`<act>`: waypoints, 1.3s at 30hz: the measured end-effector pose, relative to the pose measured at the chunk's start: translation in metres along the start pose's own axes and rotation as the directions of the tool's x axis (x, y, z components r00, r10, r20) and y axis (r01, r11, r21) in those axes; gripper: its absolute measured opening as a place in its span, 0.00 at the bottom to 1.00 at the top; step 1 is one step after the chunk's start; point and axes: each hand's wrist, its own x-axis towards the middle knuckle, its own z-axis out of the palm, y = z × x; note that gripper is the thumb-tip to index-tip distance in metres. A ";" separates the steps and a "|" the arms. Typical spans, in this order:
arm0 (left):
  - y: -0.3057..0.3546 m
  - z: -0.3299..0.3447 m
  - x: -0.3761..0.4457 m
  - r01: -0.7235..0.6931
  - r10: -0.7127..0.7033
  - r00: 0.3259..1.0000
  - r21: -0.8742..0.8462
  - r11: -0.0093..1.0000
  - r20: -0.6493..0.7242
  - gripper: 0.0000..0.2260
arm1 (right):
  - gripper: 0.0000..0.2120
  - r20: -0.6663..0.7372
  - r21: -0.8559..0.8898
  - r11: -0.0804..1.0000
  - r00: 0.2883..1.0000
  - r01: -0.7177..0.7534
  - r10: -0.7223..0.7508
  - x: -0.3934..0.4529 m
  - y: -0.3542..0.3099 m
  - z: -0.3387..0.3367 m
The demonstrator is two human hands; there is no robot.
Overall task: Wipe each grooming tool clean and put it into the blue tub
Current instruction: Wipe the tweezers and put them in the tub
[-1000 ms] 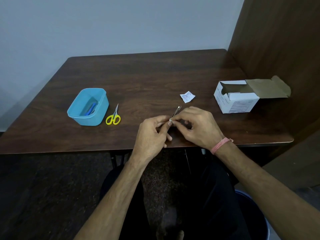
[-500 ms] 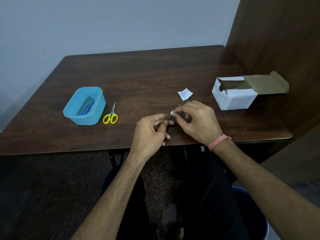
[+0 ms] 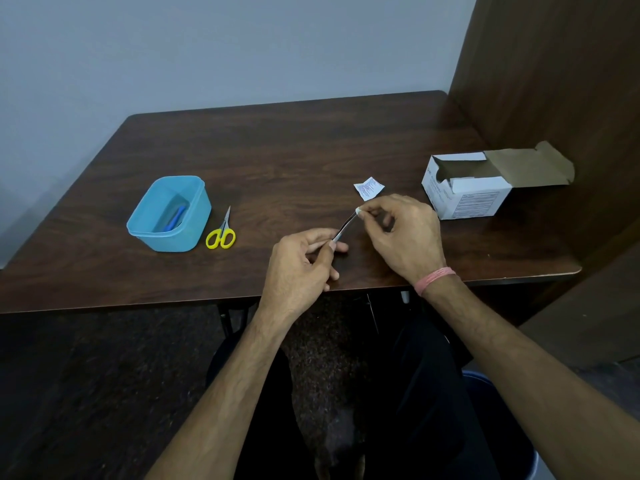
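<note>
Over the table (image 3: 311, 150), metal tool (image 3: 344, 226) spans left hand (image 3: 298, 268) and right hand (image 3: 403, 233).

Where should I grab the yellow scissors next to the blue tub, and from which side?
Probably best by the yellow handle loops of the scissors, coming from the near table edge. They lie flat, blades closed and pointing away from you, loops nearest you, just right of the blue tub. The left hand is closer, but it is holding the metal tool now.

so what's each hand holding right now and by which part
The left hand pinches a thin metal tool by its near end. The right hand pinches a small white wipe around the tool's far tip.
</note>
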 end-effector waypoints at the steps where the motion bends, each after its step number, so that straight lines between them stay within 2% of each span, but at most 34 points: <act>1: 0.000 0.000 0.000 0.003 -0.003 1.000 -0.001 1.000 0.000 0.11 | 0.01 0.003 0.004 1.000 1.000 -0.007 0.007 0.000 0.000 0.000; 7: 0.004 0.000 -0.002 -0.011 0.011 1.000 0.003 1.000 0.006 0.13 | 0.01 0.030 0.026 1.000 0.999 -0.014 0.013 0.000 -0.001 -0.003; 15: 0.003 0.000 -0.001 -0.015 0.014 1.000 0.034 0.999 0.007 0.12 | 0.01 0.117 -0.030 0.993 0.987 0.117 -0.113 -0.005 -0.008 -0.003; 23: 0.005 0.000 -0.002 -0.011 0.011 1.000 0.058 0.998 0.009 0.12 | 0.02 0.177 -0.009 0.971 0.956 0.239 -0.234 -0.010 -0.009 -0.003; 27: 0.011 -0.001 -0.004 -0.030 0.030 1.000 0.024 0.999 0.003 0.16 | 0.03 0.219 0.034 0.956 0.931 0.292 -0.292 -0.010 -0.010 -0.006; 33: 0.011 -0.001 -0.004 -0.028 0.029 1.000 0.027 0.999 -0.001 0.15 | 0.03 0.220 0.062 0.953 0.927 0.298 -0.304 -0.010 -0.012 -0.007; 39: 0.010 0.000 -0.003 -0.035 0.035 0.999 0.027 0.999 0.003 0.15 | 0.03 0.184 -0.010 0.959 0.943 0.284 -0.277 -0.010 -0.012 -0.006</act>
